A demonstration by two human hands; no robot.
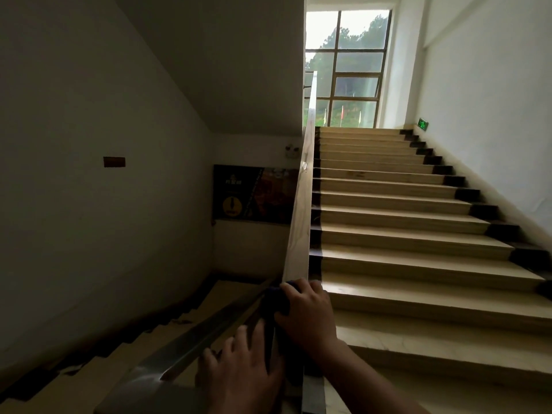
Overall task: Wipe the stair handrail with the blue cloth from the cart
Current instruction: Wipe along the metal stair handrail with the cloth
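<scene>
Two hands at the foot of the handrail (301, 219): right hand (307, 312) clasps the blue cloth (276, 300) round it, left hand (242, 369) rests slack-fingered just below; wiping apparently barely started, next needs a steady upward slide.

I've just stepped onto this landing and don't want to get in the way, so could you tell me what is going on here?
A person is wiping the stair handrail. Their right hand grips a blue cloth wrapped over the rail at the bottom of the upward flight, where the rail turns. The left hand rests open on the rail just below it. The whole stretch rising toward the window lies ahead of the cloth.
</scene>
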